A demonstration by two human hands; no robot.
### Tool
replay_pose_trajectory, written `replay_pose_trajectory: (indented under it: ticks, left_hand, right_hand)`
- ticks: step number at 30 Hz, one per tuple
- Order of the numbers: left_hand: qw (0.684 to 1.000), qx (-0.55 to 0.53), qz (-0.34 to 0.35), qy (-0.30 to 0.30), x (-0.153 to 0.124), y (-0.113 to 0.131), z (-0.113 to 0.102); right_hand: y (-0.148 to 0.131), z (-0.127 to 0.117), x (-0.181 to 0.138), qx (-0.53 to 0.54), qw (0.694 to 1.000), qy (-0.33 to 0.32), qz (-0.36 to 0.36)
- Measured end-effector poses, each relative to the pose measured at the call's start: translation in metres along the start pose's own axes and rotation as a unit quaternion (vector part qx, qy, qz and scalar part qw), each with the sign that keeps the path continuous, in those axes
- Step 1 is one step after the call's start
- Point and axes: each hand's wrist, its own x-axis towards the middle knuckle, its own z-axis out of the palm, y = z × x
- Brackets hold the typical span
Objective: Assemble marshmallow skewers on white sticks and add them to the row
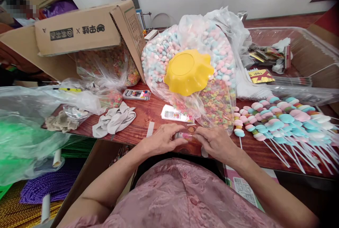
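Observation:
In front of my body, at the table's near edge, both hands hold a small pink-and-white printed packet [184, 136]. My left hand [164, 138] has its fingers curled round the left end. My right hand [217, 143] pinches the right end. Just beyond lies a stack of white printed packets [174, 114]. A small round brown piece [191, 129] rests between the hands. To the right are candy skewers [280, 122] of pink, blue and white marshmallows on white sticks. What the packet contains is not visible.
A yellow wavy bowl [185, 71] sits upside down on clear bags of marshmallows [225, 58] and ring candies [217, 104]. A cardboard box [79, 30] stands left, near grey gloves [115, 119]. A clear plastic bin [288, 29] is at the right.

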Motion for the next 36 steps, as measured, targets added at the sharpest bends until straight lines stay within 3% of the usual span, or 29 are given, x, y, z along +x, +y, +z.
replay_pose_trajectory:
  ticks: [3, 8, 11, 14, 16, 18, 21, 24, 27, 31, 34, 36]
  left_hand:
    - [1.0, 0.003, 0.013, 0.009, 0.003, -0.002, 0.007]
    - [0.985, -0.127, -0.02, 0.117, 0.014, 0.0, 0.031]
    - [0.947, -0.271, -0.063, 0.163, 0.019, 0.005, 0.035]
    - [0.907, -0.353, -0.107, 0.204, 0.023, 0.009, 0.035]
    - [0.893, -0.372, -0.117, 0.223, 0.024, 0.01, 0.036]
    - [0.897, -0.364, -0.103, 0.229, 0.024, 0.013, 0.04]
    - [0.903, -0.361, -0.095, 0.213, 0.022, 0.019, 0.045]
    - [0.874, -0.449, -0.131, 0.132, 0.017, 0.025, 0.05]
    - [0.849, -0.504, -0.141, 0.072, 0.01, 0.026, 0.054]
    - [0.87, -0.468, -0.145, 0.05, 0.006, 0.023, 0.049]
    - [0.875, -0.462, -0.14, 0.032, 0.009, 0.019, 0.038]
    - [0.859, -0.49, -0.145, 0.03, 0.011, 0.015, 0.031]
  right_hand:
    - [0.004, -0.001, 0.0, -0.031, 0.999, 0.031, -0.012]
    - [-0.005, -0.002, 0.012, -0.067, 0.995, 0.08, -0.01]
    - [-0.002, -0.01, 0.014, 0.086, 0.979, 0.187, 0.007]
    - [0.003, -0.012, 0.01, 0.261, 0.915, 0.295, 0.089]
    - [0.001, -0.004, 0.006, 0.318, 0.895, 0.288, 0.12]
    - [-0.006, 0.011, 0.003, 0.335, 0.906, 0.239, 0.104]
    - [-0.018, 0.03, 0.003, 0.352, 0.891, 0.267, 0.1]
    - [-0.022, 0.034, 0.004, 0.325, 0.879, 0.332, 0.109]
    - [-0.024, 0.031, 0.003, 0.257, 0.901, 0.343, 0.073]
    - [-0.029, 0.029, 0.006, 0.187, 0.914, 0.358, 0.031]
    - [-0.03, 0.029, 0.011, 0.185, 0.922, 0.335, 0.058]
    - [-0.025, 0.026, 0.014, 0.181, 0.927, 0.32, 0.079]
